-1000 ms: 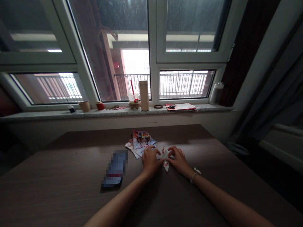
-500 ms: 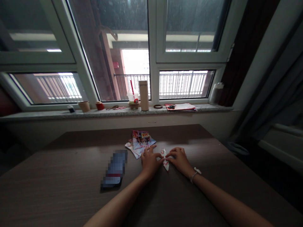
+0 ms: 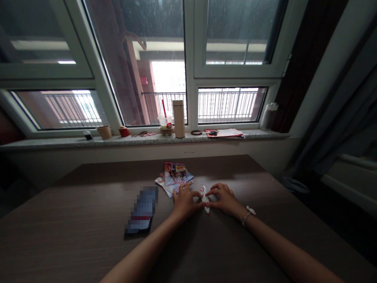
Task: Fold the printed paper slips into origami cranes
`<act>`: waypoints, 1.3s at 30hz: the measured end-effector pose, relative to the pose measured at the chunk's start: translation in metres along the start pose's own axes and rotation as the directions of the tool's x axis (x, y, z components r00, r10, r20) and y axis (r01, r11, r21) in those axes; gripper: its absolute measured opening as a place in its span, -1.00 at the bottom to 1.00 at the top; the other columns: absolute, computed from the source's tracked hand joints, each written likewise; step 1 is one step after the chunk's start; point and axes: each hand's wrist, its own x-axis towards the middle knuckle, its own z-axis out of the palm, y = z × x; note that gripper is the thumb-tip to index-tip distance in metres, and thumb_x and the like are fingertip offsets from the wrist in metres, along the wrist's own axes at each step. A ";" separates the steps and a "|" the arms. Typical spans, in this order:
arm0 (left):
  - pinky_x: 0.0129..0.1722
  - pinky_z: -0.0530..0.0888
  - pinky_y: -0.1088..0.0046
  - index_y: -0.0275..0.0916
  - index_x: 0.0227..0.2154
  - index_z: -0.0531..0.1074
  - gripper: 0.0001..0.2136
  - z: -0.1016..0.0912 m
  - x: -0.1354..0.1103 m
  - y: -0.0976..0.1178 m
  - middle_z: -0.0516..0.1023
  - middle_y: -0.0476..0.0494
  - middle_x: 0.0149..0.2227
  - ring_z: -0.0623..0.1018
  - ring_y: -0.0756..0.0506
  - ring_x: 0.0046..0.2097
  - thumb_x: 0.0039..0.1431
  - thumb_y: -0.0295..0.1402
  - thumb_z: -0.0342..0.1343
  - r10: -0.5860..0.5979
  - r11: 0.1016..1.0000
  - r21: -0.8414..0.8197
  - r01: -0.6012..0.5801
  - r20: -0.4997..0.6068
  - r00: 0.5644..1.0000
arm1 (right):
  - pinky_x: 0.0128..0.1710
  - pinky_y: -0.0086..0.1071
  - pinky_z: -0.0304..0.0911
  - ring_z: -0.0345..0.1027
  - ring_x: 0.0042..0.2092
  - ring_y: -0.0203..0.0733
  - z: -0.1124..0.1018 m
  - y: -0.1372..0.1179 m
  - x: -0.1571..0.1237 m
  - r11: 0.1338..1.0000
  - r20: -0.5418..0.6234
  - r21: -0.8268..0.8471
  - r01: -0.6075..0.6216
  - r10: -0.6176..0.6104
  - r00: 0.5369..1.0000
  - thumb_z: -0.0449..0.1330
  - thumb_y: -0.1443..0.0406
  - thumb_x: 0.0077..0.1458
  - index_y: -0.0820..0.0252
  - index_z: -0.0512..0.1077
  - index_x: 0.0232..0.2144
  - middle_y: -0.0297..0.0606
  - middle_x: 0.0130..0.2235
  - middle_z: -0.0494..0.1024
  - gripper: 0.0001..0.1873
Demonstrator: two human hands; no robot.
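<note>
Head view: left hand and right hand grasp a narrow folded paper from opposite sides, thumbs and forefingers at its edges. Paper at or just above the counter; contact unclear from where I stand. Printed sheets adjoin the left hand; phone farther left.

Left hand and right hand are bare; left forearm and right forearm bare too. Right wrist wears a thin, pale bracelet with a small white piece; material too small to tell.
</note>
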 end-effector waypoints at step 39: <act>0.20 -0.27 -0.38 0.24 -0.07 0.52 -0.65 -0.003 -0.006 0.002 0.20 -0.05 0.31 0.10 -0.40 0.31 0.05 0.04 0.20 0.093 0.984 0.159 -0.080 -0.082 0.992 | 0.23 -0.07 -0.09 0.15 0.14 -0.01 0.003 0.007 -0.003 0.999 0.003 0.000 0.043 -0.043 0.999 0.31 -0.04 -0.05 -0.19 0.56 -0.18 -0.34 0.04 0.40 -0.65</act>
